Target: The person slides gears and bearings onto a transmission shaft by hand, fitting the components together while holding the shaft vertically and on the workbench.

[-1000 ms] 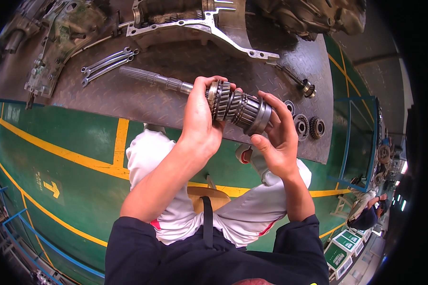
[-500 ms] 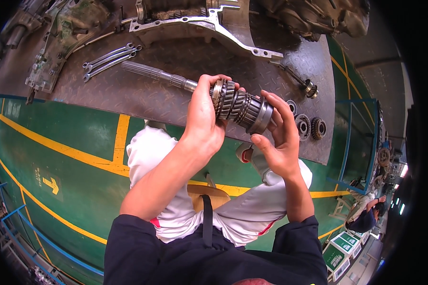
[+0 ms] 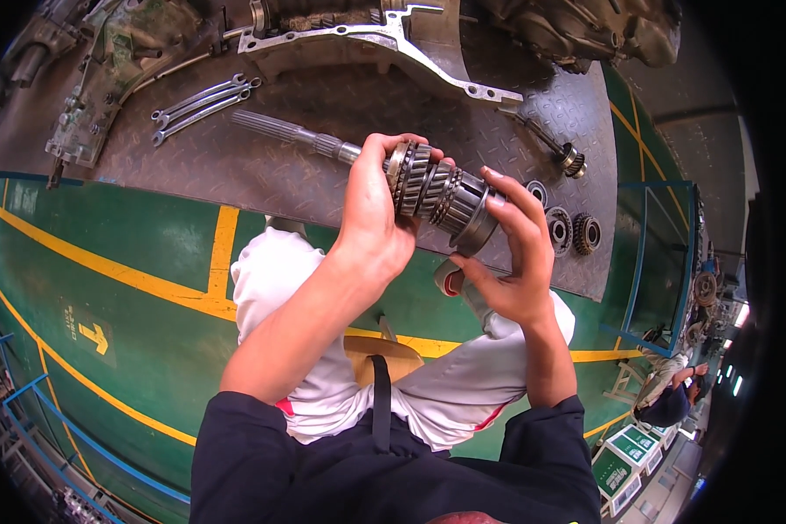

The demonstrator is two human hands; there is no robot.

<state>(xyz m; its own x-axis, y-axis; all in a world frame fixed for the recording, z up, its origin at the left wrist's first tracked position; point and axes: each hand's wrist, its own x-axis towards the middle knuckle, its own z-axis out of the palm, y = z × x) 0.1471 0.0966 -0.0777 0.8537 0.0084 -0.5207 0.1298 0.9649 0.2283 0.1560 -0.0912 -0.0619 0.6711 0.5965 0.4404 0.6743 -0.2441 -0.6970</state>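
Observation:
A metal gear shaft (image 3: 428,185) with several helical gears stacked on it is held tilted above the near edge of the table, its long splined end pointing up and left. My left hand (image 3: 374,214) is wrapped round the shaft at the left side of the gears, with most of its fingers hidden behind them. At the lower right end sits a wide smooth sleeve (image 3: 477,229). My right hand (image 3: 526,266) closes over that sleeve, thumb below and fingers above; its contact on the far side is hidden.
On the steel table (image 3: 314,188) lie several wrenches (image 3: 203,109) at left. An open housing (image 3: 349,44) and castings (image 3: 576,26) stand at the back. A short geared shaft (image 3: 572,162) and loose gears (image 3: 587,234) lie at right. Another person (image 3: 672,384) is far right.
My right hand's fingers and thumb have closed in on the sleeve end. The shaft has shifted slightly to the right, and the sleeve has moved a little down and left.

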